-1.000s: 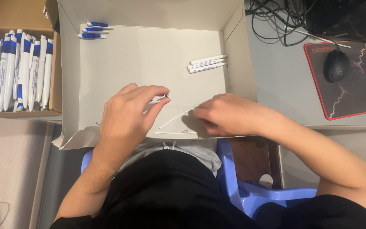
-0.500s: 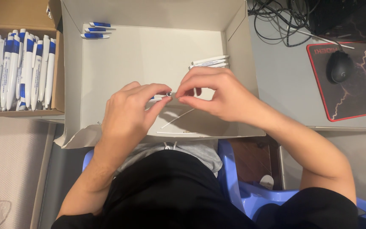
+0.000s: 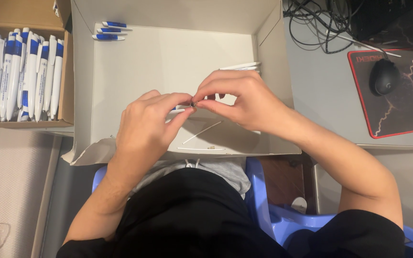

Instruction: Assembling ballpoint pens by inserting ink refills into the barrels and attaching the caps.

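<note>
Over the open white cardboard box point(image 3: 135, 62), nearest its front edge, two thin white pen refills point(image 3: 201, 132) lie loose on the floor, within easy reach. Just above them the left hand point(image 3: 144, 124) and the right hand point(image 3: 244, 98) meet at mid-box. The left fingers pinch a white pen barrel point(image 3: 180, 110), mostly hidden; the right fingertips press together on a tiny dark part point(image 3: 193, 103) at its tip, held close, probably for fine alignment. Beyond the right hand a few white barrels point(image 3: 240, 66) rest against the box's right wall. In its far left corner lie three blue-and-white pens point(image 3: 108, 30). Left of the box, a brown tray point(image 3: 65, 81) holds a row of finished pens point(image 3: 20, 71).
</note>
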